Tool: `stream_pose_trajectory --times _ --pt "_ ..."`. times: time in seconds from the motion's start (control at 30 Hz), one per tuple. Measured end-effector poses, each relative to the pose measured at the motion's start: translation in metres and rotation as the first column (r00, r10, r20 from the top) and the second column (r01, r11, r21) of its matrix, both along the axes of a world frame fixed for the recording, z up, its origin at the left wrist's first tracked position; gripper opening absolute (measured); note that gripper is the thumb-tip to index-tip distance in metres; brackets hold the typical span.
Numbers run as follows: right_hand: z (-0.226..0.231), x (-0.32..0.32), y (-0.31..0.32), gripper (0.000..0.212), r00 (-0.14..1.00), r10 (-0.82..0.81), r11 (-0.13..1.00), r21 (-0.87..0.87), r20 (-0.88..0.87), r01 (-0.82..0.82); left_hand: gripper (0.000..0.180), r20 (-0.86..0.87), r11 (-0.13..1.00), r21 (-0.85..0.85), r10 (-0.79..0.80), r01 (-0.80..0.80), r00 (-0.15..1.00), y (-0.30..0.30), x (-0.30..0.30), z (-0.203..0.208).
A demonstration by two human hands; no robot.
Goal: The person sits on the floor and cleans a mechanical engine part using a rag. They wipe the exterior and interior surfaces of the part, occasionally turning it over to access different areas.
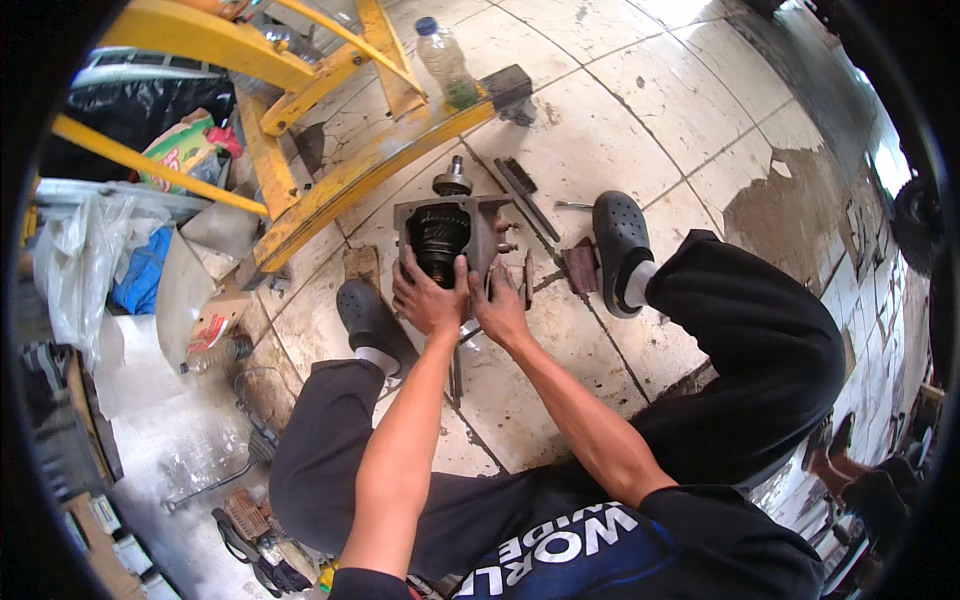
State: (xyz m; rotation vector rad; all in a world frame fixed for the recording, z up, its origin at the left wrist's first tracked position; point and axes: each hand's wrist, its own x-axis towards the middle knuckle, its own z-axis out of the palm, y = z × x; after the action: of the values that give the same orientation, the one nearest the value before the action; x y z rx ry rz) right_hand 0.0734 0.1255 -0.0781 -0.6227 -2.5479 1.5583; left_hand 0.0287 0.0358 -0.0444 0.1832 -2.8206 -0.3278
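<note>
On the tiled floor between my feet stands a grey metal gearbox housing [484, 222], its open side facing up. Dark gears [438, 232] show inside the opening. My left hand [430, 292] is closed over the near left edge, its thumb beside the opening. Against the near right side, my right hand [500, 304] grips the housing with bent fingers; part of its grip is hidden. A flanged metal shaft [454, 180] stands at the far end of the housing. To the right lie a dark-bristled brush [516, 177] and a long narrow bar [541, 216].
A yellow metal frame [350, 185] crosses the far left, with a plastic bottle [445, 62] beside it. Wooden blocks [580, 268] lie near my right shoe [621, 240]. My left shoe [372, 322] is close to the housing. Plastic bags [95, 260] are piled at left.
</note>
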Motion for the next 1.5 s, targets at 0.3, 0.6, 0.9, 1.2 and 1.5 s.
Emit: stream_pose_trajectory --times 0.3,0.6,0.9,1.2,1.5 --pt "0.016 -0.007 0.006 0.095 0.965 0.064 0.968 -0.25 0.253 0.001 0.087 -0.019 0.999 -0.002 0.033 -0.033 0.999 -0.001 0.002 -0.008" --pt "0.017 -0.008 0.001 0.08 0.997 0.074 0.917 -0.391 -0.029 -0.079 0.088 -0.001 1.0 0.025 0.019 -0.019 1.0 -0.003 0.001 0.002" --pt "0.015 0.001 0.001 0.087 0.993 0.059 0.968 -0.25 0.104 -0.031 0.085 0.037 0.996 0.083 0.014 -0.017 0.999 -0.003 0.002 -0.003" --pt "0.006 0.02 -0.001 0.082 0.961 0.069 0.99 -0.139 0.268 -0.033 0.084 0.034 1.0 0.028 0.002 -0.003 0.999 -0.006 0.003 -0.001" --pt "0.002 -0.001 0.014 0.075 0.909 0.053 0.993 -0.116 0.413 -0.006 0.08 0.068 0.999 0.025 0.035 -0.037 0.997 0.002 -0.001 0.004"
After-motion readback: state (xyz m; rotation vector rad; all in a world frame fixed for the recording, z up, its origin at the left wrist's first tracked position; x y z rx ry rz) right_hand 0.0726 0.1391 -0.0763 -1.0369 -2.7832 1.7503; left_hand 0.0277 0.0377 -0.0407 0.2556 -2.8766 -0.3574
